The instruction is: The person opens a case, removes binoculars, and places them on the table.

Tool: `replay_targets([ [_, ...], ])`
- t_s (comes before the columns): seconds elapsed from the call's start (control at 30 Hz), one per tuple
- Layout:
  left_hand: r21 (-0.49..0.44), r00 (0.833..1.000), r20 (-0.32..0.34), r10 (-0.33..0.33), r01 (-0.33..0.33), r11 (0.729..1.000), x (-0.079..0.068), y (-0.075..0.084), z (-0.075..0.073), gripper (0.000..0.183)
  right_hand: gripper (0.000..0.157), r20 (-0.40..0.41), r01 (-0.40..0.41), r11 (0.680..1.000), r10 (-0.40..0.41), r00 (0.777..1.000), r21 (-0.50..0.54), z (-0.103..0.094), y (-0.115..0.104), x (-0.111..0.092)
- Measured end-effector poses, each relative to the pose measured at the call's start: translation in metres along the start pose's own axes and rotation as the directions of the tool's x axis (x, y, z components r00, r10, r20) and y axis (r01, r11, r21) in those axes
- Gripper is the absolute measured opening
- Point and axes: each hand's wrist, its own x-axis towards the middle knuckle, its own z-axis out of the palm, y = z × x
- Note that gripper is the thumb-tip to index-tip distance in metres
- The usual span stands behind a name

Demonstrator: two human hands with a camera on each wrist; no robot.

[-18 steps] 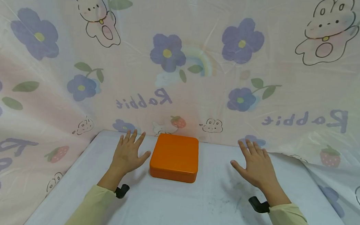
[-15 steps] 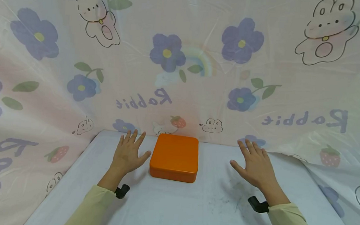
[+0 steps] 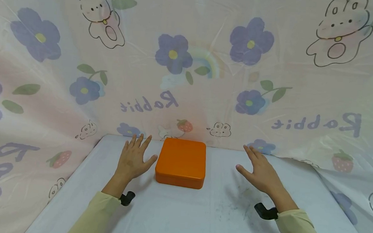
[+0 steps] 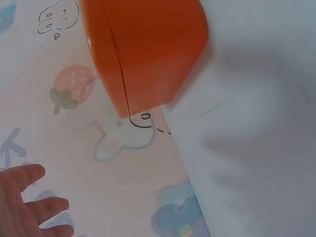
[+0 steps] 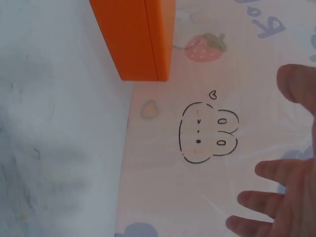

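An orange box [image 3: 181,160] with rounded corners lies on the white table, close to its back edge. A thin seam between lid and base shows on the box's side [image 4: 153,69] in the left wrist view. Just left of it is my left hand [image 3: 133,161], fingers spread and thumb pointing toward the box. My right hand [image 3: 263,173] is farther off on the right, fingers straight, thumb out toward the box. Both hands hold nothing. In the right wrist view, the orange box [image 5: 140,39] is at the top and the fingers [image 5: 269,200] at the lower right.
A white table [image 3: 180,216] spreads under the hands, with dark smudges on its right half. A pale curtain [image 3: 204,92] printed with rabbits, flowers and strawberries hangs behind the table and along both sides. Each wrist wears a black camera mount [image 3: 265,211].
My right hand has shifted slightly left toward the box and turned a little, its fingers now overlapping more in the head view. The left hand and the box stay nearly the same.
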Motion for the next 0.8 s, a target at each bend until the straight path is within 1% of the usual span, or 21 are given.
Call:
replay_targets([
  [0.07,-0.008,1.0,-0.007,0.0,0.0,1.0,0.0,-0.001,0.001,0.076,0.082,0.008,-0.011,0.999,0.01,1.0,0.048,0.002,0.0,0.001],
  [0.17,-0.045,1.0,-0.021,0.001,-0.002,0.999,-0.001,-0.001,0.003,0.077,0.084,0.011,-0.031,0.994,0.03,0.999,0.109,0.006,0.0,0.003],
  [0.27,-0.114,0.999,-0.032,-0.008,0.004,0.993,-0.002,0.0,0.005,0.079,0.086,0.005,-0.048,0.985,0.048,0.999,0.165,0.009,-0.001,0.006],
  [0.33,-0.171,0.999,-0.029,-0.024,0.019,0.985,-0.002,0.001,0.005,0.079,0.086,-0.002,-0.057,0.978,0.059,0.998,0.199,0.012,-0.003,0.008],
  [0.5,-0.306,0.998,0.008,-0.068,0.068,0.95,-0.004,0.005,0.006,0.078,0.085,-0.025,-0.08,0.961,0.09,0.996,0.264,0.018,-0.009,0.012],
  [0.67,-0.382,0.993,0.063,-0.098,0.115,0.917,-0.005,0.007,0.008,0.075,0.086,-0.028,-0.109,0.944,0.124,0.992,0.312,0.028,-0.017,0.013],
  [0.8,-0.421,0.989,0.099,-0.113,0.145,0.895,-0.006,0.007,0.011,0.074,0.084,-0.038,-0.103,0.927,0.125,0.991,0.361,0.036,-0.021,0.014],
])
